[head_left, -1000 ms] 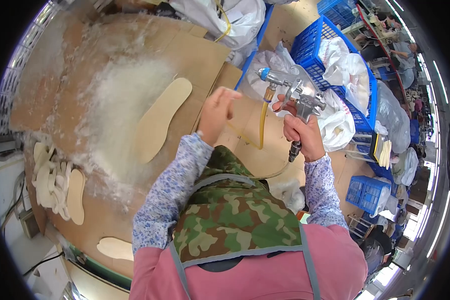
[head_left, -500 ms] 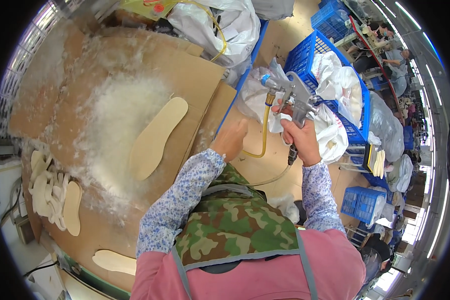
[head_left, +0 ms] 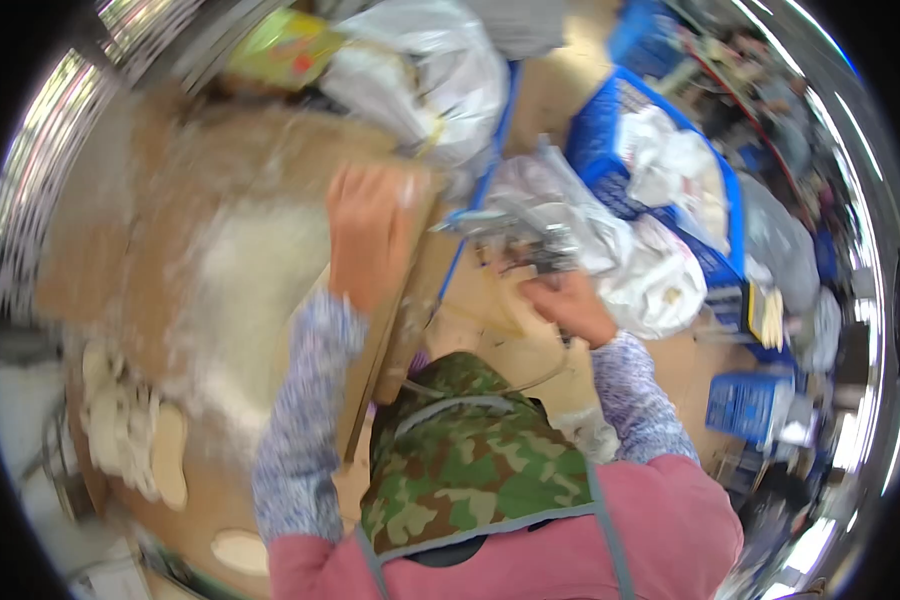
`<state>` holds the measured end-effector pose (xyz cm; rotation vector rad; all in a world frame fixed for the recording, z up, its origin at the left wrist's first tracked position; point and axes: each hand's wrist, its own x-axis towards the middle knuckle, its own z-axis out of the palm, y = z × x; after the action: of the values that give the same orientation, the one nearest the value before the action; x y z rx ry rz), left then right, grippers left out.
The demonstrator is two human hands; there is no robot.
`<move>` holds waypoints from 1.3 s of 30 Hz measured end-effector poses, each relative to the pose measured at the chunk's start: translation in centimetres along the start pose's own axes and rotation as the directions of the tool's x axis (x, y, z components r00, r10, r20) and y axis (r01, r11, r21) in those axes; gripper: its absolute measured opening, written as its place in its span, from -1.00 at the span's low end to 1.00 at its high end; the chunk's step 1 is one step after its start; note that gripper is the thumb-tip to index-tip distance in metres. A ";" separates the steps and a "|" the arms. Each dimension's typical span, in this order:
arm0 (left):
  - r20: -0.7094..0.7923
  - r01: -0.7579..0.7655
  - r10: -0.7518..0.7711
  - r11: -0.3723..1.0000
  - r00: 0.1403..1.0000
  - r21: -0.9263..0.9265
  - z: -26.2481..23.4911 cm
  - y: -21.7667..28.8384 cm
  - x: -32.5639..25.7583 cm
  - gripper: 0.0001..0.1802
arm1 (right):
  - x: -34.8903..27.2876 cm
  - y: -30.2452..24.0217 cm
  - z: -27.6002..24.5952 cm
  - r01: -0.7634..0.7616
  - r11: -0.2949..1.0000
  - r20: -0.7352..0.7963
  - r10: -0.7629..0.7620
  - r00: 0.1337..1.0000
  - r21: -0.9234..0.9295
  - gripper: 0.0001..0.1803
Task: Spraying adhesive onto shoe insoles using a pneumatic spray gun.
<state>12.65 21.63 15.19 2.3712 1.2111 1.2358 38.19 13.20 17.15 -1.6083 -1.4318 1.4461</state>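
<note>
Over the cardboard (head_left: pixel 160 230), the left hand (head_left: pixel 370 235) has a grip I cannot tell; right of the cardboard, the right hand (head_left: pixel 575 308) grasps the spray gun (head_left: pixel 545 240), which I should hold steady.

Head cam — fisheye, facing dn @ both hands (head_left: pixel 370 235) — near.

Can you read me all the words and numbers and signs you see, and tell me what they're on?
There are none I can read: the picture is blurry.
Yellow-green bag: a red patch, too blurred to read.
Small blue crate: pale marks, too blurred to read.
Spray gun in the right hand: too blurred to tell if it has writing.
</note>
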 end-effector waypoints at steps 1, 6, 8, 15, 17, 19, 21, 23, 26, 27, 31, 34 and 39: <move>-0.027 -0.054 0.054 0.999 0.998 0.001 0.4 2.4 -0.1 -0.72 | 0.4 -0.4 1.0 0.150 0.989 -0.028 -0.150 0.988 0.007 -0.70; 0.349 0.339 -0.209 0.867 0.913 -0.366 -0.8 5.4 -1.7 -0.69 | 0.0 -1.6 0.5 0.134 0.989 0.319 -0.148 0.936 0.064 -0.73; 0.610 0.570 -0.267 0.730 0.746 -0.378 -2.4 5.6 -1.5 -0.67 | -0.3 -0.1 0.3 0.202 0.976 0.445 -0.147 0.883 -0.078 -0.73; 0.518 0.367 -0.041 0.754 0.854 -0.545 -4.0 5.6 -3.5 -0.73 | -0.1 -2.0 0.4 0.418 0.880 0.575 -0.225 0.786 -0.227 -0.74; 0.121 0.146 -0.086 0.704 0.989 -0.695 -3.0 3.6 -5.2 -0.88 | -0.4 -2.6 0.7 0.583 0.764 0.467 -0.423 0.776 -0.276 -0.63; 0.053 0.389 -0.453 0.694 0.890 -0.605 -4.6 2.3 -4.8 -0.88 | -0.1 -0.6 0.5 0.694 0.551 0.365 -0.595 0.716 -0.463 -0.51; 0.002 0.446 -0.532 0.708 0.847 -0.547 -6.2 -0.2 -6.1 -0.79 | -0.4 0.3 0.7 0.619 0.513 0.292 -0.579 0.761 -0.595 -0.53; -0.049 0.559 -0.631 0.719 0.774 -0.413 -6.9 -0.4 -7.4 -0.83 | -0.5 -0.5 1.0 0.628 0.485 0.314 -0.580 0.752 -0.609 -0.54; -0.230 0.372 -0.376 0.926 0.898 -0.061 -6.3 0.6 -8.4 -0.81 | -0.5 -0.6 2.3 0.557 0.477 0.356 -0.448 0.820 -0.680 -0.51; -0.246 0.308 -0.330 0.943 0.912 -0.123 -5.4 1.7 -8.1 -0.81 | -0.5 -0.2 2.8 0.569 0.480 0.378 -0.440 0.815 -0.668 -0.51; -0.134 0.182 -0.192 0.980 0.972 -0.085 -3.9 4.8 -8.8 -0.81 | -0.5 0.3 5.2 0.637 0.417 0.458 -0.453 0.764 -0.649 -0.54; 0.236 0.266 -0.203 0.923 0.950 -0.277 -3.6 2.4 -9.8 -0.81 | -1.3 -0.3 6.2 0.672 0.409 0.537 -0.406 0.740 -0.617 -0.52; 0.664 0.606 -0.157 0.598 0.731 -0.525 -3.5 0.4 -12.1 -0.90 | -1.9 -0.6 7.1 0.747 0.404 0.649 -0.375 0.662 -0.528 -0.48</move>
<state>6.42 11.72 10.50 1.5413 0.7758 0.5945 31.68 9.89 16.43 -0.9020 -2.8333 0.7607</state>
